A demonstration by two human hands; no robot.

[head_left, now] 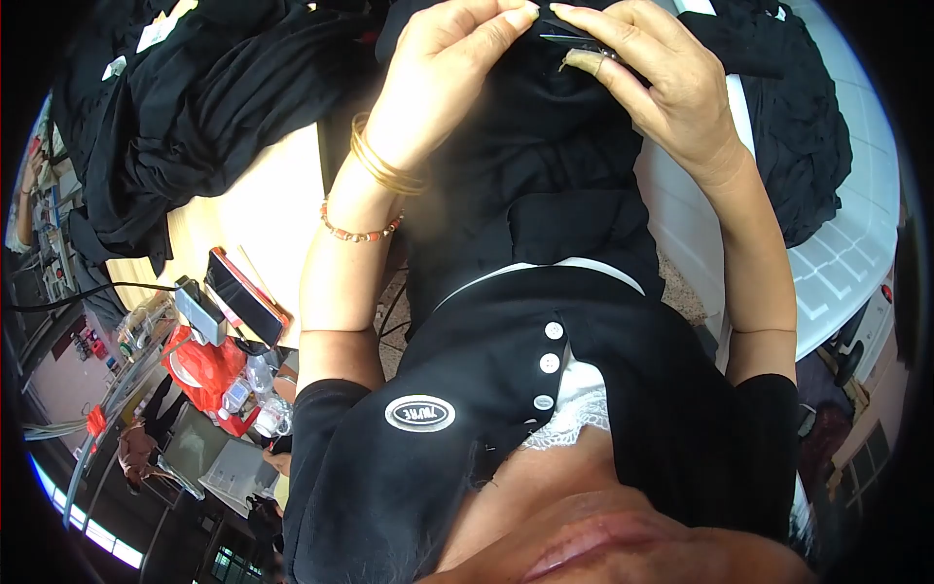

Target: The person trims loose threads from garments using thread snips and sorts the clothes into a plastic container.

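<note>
At the top edge, my left hand (438,73) has its thumb and fingers pressed together on black fabric (574,131). Gold bangles and a beaded bracelet circle that wrist. Facing it, close to its fingertips, my right hand (671,83) is curled around small dark metal snips (569,39), whose blades point left. A tan covering (584,60) wraps its thumb tip. Black fabric hangs below both hands down to my lap. What the fingertips pinch is too small to make out.
Black garments (214,97) are heaped on the wooden table (258,204) at left. A phone (248,297) lies at its edge near a red bag (204,370) and bottles. More black fabric (798,156) lies on a white surface (861,224) at right. A person (141,453) is lower left.
</note>
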